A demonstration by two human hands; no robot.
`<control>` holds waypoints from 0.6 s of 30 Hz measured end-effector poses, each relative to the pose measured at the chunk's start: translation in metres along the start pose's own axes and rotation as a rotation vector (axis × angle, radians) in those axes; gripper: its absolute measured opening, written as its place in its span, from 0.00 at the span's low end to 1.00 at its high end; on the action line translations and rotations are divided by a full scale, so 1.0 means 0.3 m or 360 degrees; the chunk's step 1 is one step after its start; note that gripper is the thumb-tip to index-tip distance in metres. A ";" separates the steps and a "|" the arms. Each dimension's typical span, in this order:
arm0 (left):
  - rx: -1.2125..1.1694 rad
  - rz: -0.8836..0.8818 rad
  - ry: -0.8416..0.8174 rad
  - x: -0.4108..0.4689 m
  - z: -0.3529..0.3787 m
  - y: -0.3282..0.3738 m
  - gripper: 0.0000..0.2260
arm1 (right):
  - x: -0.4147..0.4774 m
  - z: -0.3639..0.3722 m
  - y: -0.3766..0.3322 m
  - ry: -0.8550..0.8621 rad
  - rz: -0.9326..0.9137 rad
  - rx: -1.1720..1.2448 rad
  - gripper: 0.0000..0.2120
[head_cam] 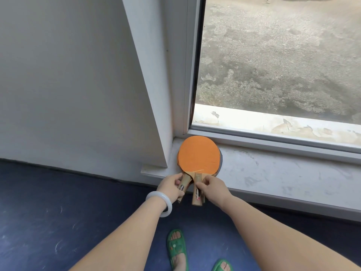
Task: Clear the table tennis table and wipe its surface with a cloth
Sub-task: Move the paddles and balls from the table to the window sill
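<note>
Nearest, two feet in green sandals (176, 249) are standing on the blue floor (48, 212). Both forearms are reaching forward, a pale bracelet (159, 202) sitting on the left wrist. The left grip (172, 184) is curling its fingers round one wooden handle, while the right grip (212, 185) is pinching the other between thumb and fingertips. The stacked paddles (198, 153), orange face up, are lying on the windowsill (273, 169), tucked into its corner by the window frame. This is looking like the clearing step: stowing the paddles away from the table, which is not showing here. Next, both grips are likely needing to release, and a cloth, nowhere in sight, is needing fetching.
</note>
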State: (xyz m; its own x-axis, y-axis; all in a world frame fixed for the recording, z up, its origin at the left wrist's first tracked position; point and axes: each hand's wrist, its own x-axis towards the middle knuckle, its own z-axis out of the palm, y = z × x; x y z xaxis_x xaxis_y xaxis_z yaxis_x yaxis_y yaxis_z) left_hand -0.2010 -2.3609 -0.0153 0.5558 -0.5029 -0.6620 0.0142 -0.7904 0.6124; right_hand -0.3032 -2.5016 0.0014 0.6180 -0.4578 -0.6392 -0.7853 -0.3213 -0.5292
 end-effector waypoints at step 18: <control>-0.0027 0.0012 0.0174 -0.058 -0.044 0.012 0.25 | -0.030 -0.019 -0.033 0.0185 0.0015 0.0052 0.09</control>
State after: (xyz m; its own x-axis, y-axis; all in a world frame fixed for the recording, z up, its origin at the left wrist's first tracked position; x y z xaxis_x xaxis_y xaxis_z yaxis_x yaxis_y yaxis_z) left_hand -0.1997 -2.3504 0.0040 0.6435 -0.4669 -0.6066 0.0230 -0.7803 0.6250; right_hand -0.3013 -2.4991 0.0156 0.6008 -0.5542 -0.5761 -0.7882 -0.2903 -0.5427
